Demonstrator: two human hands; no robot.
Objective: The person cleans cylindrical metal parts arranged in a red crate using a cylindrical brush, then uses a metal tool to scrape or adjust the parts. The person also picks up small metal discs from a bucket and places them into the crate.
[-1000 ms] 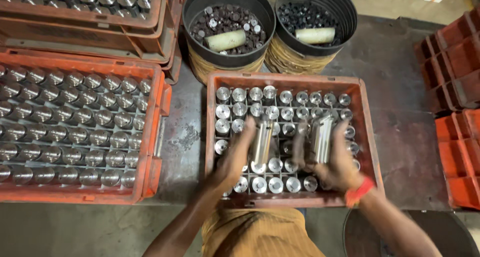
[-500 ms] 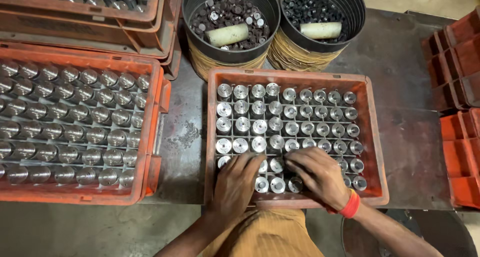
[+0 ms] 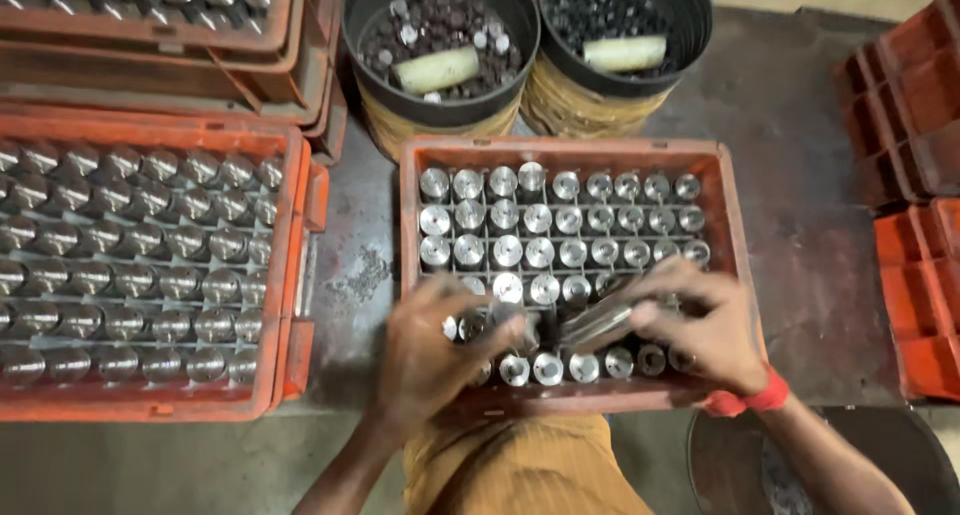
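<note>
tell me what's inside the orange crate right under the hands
The orange crate holds rows of upright shiny metal cylinders in a grid. The left hand and right hand cover part of the near rows, so those slots cannot be seen.

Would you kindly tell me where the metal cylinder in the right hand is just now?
In the head view, the metal cylinder lies tilted in the right hand, above the near rows of the middle orange crate, just right of the left hand.
</note>
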